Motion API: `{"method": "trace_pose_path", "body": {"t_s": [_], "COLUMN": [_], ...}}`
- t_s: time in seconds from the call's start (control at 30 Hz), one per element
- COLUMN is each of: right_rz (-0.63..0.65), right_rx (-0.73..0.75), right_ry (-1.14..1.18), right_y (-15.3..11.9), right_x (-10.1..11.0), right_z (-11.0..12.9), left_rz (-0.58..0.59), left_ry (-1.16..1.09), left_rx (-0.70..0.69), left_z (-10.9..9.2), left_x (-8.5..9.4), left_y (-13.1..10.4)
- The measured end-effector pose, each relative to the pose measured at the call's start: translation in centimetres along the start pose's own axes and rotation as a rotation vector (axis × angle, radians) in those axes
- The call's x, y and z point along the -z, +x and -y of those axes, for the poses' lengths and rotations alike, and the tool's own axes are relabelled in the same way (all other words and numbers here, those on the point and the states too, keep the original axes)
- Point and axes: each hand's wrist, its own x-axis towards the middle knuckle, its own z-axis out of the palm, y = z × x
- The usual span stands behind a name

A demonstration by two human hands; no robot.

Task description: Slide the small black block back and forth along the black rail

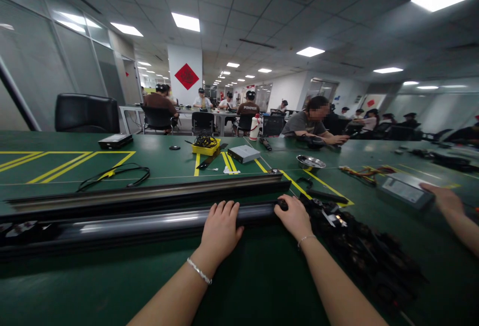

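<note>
A long, dark, glossy tube (149, 225) lies across the green table in front of me. My left hand (220, 228) is wrapped over it near its right part, fingers on the far side and thumb on the near side. At the tube's right end, my right hand (295, 216) has its fingers closed around a small black end piece (281, 205). The underside of that piece is hidden by the fingers. Just beyond the tube runs a long dark rail (149, 192) with a pale strip along it. Right of my right hand is a tangled heap of black parts (370, 251).
At the right, another person's hand (447, 203) touches a grey metal box (406, 190). Farther back are a metal bowl (311, 162), a silver drive (244, 154), a yellow tray (205, 149) of black cables and a looped black cable (116, 173). A person (312, 119) sits across the table.
</note>
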Motion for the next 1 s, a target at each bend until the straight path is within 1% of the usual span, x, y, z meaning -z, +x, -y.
{"method": "trace_pose_path", "body": {"t_s": [0.17, 0.33, 0.5, 0.77, 1.0], "right_rz": [0.018, 0.017, 0.015, 0.017, 0.036], "right_rx": [0.000, 0.008, 0.021, 0.035, 0.010], "right_ry": [0.005, 0.021, 0.036, 0.056, 0.062], "right_y": [0.12, 0.35, 0.52, 0.61, 0.63], "right_x": [0.19, 0.01, -0.14, -0.13, -0.13], "right_z": [0.05, -0.30, -0.65, -0.78, -0.87], "left_rz": [-0.012, 0.007, -0.009, 0.012, 0.015], "left_ry": [0.005, 0.014, 0.004, -0.003, 0.003], "left_rx": [-0.003, 0.002, -0.007, 0.002, -0.001], "left_z": [0.04, -0.03, 0.00, -0.04, -0.01], "left_x": [-0.10, 0.12, 0.12, 0.25, 0.29], "left_y": [0.02, 0.00, 0.00, 0.05, -0.01]}}
